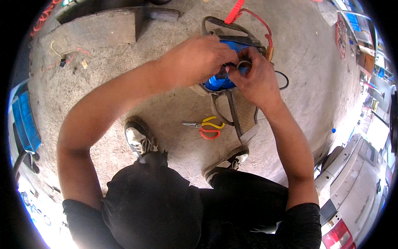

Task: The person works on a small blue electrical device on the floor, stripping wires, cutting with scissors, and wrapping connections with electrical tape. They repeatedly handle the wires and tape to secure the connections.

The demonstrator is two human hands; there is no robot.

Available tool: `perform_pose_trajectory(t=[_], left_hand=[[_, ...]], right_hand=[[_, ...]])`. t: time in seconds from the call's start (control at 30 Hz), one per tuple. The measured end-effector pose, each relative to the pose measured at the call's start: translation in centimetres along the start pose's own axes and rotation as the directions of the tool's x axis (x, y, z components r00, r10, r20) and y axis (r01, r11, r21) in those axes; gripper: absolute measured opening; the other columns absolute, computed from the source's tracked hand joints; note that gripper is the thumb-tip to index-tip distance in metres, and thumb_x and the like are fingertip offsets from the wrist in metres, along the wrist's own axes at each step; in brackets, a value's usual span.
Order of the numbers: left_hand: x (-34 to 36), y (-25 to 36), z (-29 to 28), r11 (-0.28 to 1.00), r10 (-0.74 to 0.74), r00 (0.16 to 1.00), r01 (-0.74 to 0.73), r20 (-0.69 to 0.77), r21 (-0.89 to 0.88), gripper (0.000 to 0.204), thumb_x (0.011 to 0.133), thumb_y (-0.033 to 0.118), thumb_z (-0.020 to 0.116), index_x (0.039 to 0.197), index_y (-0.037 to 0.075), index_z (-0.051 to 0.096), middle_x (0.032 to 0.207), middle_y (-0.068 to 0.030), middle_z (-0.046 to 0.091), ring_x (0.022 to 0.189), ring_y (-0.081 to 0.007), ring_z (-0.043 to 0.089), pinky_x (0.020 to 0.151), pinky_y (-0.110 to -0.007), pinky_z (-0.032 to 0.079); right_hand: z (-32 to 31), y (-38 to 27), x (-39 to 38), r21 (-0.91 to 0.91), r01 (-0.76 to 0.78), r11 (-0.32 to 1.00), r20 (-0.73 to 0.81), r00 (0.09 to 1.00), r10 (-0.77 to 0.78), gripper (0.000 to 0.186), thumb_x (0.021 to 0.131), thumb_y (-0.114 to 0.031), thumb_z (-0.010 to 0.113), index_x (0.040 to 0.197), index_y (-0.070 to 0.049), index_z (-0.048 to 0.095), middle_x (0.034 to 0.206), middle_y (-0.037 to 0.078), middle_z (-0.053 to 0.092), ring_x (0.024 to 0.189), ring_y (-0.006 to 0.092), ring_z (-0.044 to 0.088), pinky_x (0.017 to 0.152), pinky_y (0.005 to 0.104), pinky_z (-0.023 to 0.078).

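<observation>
Over a blue object (214, 84), left hand (200, 58) beside right hand (261, 79), both grips unclear

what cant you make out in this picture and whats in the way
Head view: whether the left hand holds anything; the hand itself hides it.
Head view: the blue thing's middle; behind that hand and the right hand.
Head view: the red clamp's tip; cut off by the top edge.
Head view: the small black piece, upper left; too small to identify.
</observation>
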State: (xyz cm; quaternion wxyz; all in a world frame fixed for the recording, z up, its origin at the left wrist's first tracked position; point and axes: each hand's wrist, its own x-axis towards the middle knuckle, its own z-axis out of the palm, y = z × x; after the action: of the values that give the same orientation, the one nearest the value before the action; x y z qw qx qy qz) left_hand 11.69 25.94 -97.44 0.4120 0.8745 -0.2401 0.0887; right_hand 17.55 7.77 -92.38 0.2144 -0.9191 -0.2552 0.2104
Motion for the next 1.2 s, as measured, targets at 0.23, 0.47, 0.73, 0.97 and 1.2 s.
perform_pose_trajectory(t=[0.23, 0.47, 0.73, 0.97, 1.2], left_hand=[[-0.9, 0.2, 1.2, 0.997, -0.053, 0.974, 0.039, -0.221, -0.066, 0.027, 0.074, 0.007, 0.073, 0.100, 0.007, 0.065, 0.096, -0.0115, 0.059, 0.084, -0.0302, 0.061, 0.072, -0.039, 0.052], [-1.8, 0.7, 1.9, 0.997, -0.073, 0.954, 0.070, -0.292, -0.018, 0.020, 0.072, 0.007, 0.076, 0.091, 0.005, 0.069, 0.090, -0.0104, 0.054, 0.081, -0.0279, 0.060, 0.069, -0.037, 0.051], [-1.9, 2.1, 2.4, 0.984, -0.173, 0.927, 0.177, -0.332, -0.017, 0.019, 0.067, 0.009, 0.077, 0.085, 0.009, 0.071, 0.092, -0.0067, 0.055, 0.088, -0.0259, 0.057, 0.077, -0.039, 0.044], [-1.7, 2.0, 2.4, 0.978, -0.204, 0.934, 0.209, -0.294, -0.016, 0.016, 0.068, 0.010, 0.077, 0.083, 0.011, 0.070, 0.095, -0.0031, 0.058, 0.094, -0.0247, 0.056, 0.082, -0.038, 0.040], [-2.1, 1.5, 2.7, 0.989, -0.148, 0.943, 0.149, -0.299, -0.018, 0.016, 0.069, 0.012, 0.078, 0.083, 0.011, 0.071, 0.095, -0.0030, 0.062, 0.095, -0.0234, 0.057, 0.084, -0.038, 0.039]], right_hand=[[0.2, 0.4, -0.5, -0.005, 0.080, 0.997, -0.054, 0.995, -0.080, 0.040, 0.074, -0.026, 0.075, 0.101, 0.000, 0.058, 0.095, 0.020, 0.064, 0.093, 0.0388, 0.061, 0.083, 0.0459, 0.050], [0.5, 1.1, -0.9, -0.032, 0.102, 0.994, -0.071, 0.992, -0.104, 0.040, 0.075, -0.026, 0.074, 0.102, -0.002, 0.056, 0.097, 0.019, 0.062, 0.096, 0.0387, 0.059, 0.084, 0.0470, 0.048], [0.3, 1.2, -1.0, -0.068, 0.151, 0.986, -0.077, 0.985, -0.156, 0.042, 0.076, -0.027, 0.073, 0.105, -0.004, 0.056, 0.102, 0.020, 0.059, 0.097, 0.0395, 0.058, 0.085, 0.0470, 0.049], [-1.3, 1.9, -0.6, -0.002, 0.291, 0.957, 0.026, 0.957, -0.290, 0.048, 0.073, -0.026, 0.077, 0.111, -0.005, 0.056, 0.103, 0.018, 0.060, 0.096, 0.0353, 0.061, 0.082, 0.0415, 0.051], [-4.0, 1.7, 0.8, 0.264, 0.136, 0.955, 0.164, 0.969, -0.184, 0.050, 0.075, -0.015, 0.075, 0.121, -0.008, 0.056, 0.112, 0.016, 0.062, 0.091, 0.0279, 0.065, 0.083, 0.0353, 0.052]])
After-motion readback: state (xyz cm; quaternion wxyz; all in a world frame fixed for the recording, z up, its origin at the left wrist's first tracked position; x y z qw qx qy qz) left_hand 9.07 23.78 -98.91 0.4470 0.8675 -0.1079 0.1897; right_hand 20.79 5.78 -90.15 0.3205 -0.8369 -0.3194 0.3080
